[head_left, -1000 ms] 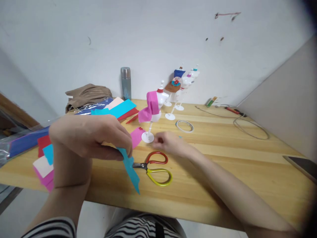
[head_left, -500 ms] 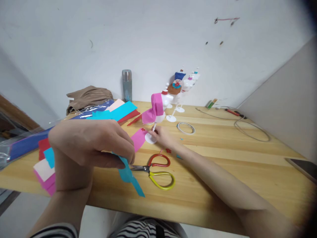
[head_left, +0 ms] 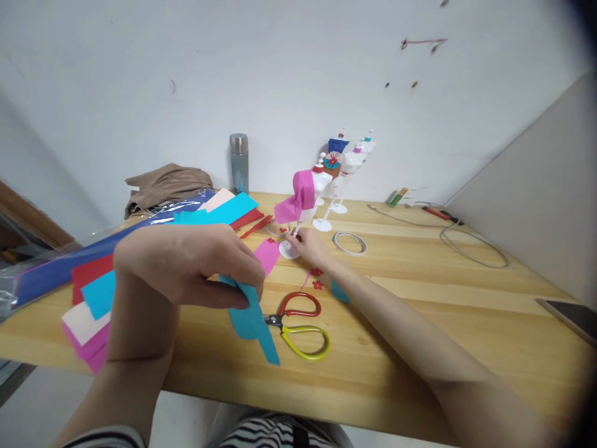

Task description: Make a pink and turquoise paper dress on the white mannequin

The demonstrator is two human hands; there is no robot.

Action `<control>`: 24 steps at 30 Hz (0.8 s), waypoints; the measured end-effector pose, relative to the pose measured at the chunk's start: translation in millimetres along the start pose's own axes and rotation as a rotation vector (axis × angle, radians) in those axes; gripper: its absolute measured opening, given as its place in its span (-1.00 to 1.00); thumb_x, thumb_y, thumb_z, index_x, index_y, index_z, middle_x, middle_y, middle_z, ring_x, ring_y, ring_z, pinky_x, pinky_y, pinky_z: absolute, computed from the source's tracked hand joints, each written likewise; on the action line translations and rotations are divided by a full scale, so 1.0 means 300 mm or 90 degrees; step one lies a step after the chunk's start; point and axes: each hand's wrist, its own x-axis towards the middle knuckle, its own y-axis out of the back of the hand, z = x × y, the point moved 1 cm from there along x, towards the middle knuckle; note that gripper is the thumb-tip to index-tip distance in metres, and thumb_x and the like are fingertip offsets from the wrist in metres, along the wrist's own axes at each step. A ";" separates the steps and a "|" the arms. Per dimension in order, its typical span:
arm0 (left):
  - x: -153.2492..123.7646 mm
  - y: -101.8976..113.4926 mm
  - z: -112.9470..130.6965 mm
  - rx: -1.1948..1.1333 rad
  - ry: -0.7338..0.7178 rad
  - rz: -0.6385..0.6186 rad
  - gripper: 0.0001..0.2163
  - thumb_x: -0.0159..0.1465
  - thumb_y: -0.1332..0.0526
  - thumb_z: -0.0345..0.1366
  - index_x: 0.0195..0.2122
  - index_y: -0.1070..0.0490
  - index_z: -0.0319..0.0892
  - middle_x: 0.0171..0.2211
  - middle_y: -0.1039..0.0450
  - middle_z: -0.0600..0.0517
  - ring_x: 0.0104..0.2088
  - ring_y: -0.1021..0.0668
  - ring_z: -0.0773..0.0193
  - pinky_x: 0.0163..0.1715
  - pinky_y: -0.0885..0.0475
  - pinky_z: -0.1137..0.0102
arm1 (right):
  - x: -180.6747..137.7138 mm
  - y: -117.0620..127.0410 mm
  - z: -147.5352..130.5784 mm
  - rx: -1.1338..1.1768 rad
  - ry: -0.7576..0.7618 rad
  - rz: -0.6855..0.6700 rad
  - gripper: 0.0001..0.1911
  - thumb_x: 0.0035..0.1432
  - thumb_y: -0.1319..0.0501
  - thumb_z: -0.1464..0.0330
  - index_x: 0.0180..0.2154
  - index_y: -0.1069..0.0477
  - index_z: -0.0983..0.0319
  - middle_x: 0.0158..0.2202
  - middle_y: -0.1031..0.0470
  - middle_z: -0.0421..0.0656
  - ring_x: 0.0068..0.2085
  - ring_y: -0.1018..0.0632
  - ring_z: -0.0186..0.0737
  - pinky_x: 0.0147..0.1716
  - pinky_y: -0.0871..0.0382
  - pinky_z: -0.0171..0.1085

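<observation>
Now, both hands grip something.
The left hand (head_left: 186, 264) pinches a blue paper strip (head_left: 254, 320), hanging below the fingers beside the scissors (head_left: 281, 321); the right hand (head_left: 310, 244) seems closed on the doll stand (head_left: 302, 194)'s stem, likely steadying it.

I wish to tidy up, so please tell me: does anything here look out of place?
Nothing is spilled or broken. The paper stack lies right at the table's front edge, and small red scraps lie loose beside the scissors.
</observation>
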 end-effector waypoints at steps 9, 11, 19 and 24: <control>0.070 0.008 -0.100 -0.018 0.068 0.122 -0.89 0.20 -0.26 -0.42 -0.46 -0.53 -0.15 -0.54 -0.48 0.11 -0.54 -0.45 0.41 -0.53 -0.31 0.54 | 0.000 -0.005 0.012 0.055 0.011 0.007 -0.72 0.32 -0.21 0.29 -0.42 -0.47 0.27 -0.41 -0.59 -0.08 -0.39 -0.47 -0.24 -0.37 -0.19 -0.28; 0.096 0.008 -0.132 -0.044 0.098 0.131 -0.89 0.19 -0.26 -0.40 -0.47 -0.52 -0.18 -0.53 -0.49 0.12 -0.51 -0.47 0.41 -0.50 -0.33 0.57 | -0.007 0.000 0.014 0.069 0.009 0.005 -0.70 0.31 -0.22 0.24 -0.43 -0.48 0.27 -0.44 -0.57 -0.11 -0.42 -0.46 -0.25 -0.39 -0.18 -0.28; 0.147 -0.005 -0.249 -0.324 0.212 0.259 -0.85 0.14 -0.40 -0.22 -0.36 -0.62 -0.21 -0.37 -0.67 -0.01 -0.40 -0.65 0.25 -0.39 -0.53 0.47 | -0.183 0.070 0.003 0.125 0.036 -0.050 -0.82 0.18 -0.26 0.34 -0.45 -0.47 0.26 -0.48 -0.53 -0.17 -0.43 -0.46 -0.25 -0.43 -0.21 -0.32; 0.124 0.007 -0.232 -0.281 0.217 0.348 -0.88 0.15 -0.38 -0.26 -0.37 -0.66 -0.18 -0.35 -0.68 0.01 -0.37 -0.65 0.27 -0.34 -0.54 0.48 | -0.374 0.079 -0.055 0.099 0.247 -0.297 -0.86 0.20 -0.26 0.33 -0.32 -0.58 0.24 -0.34 -0.62 -0.11 -0.32 -0.56 -0.16 -0.31 -0.38 -0.26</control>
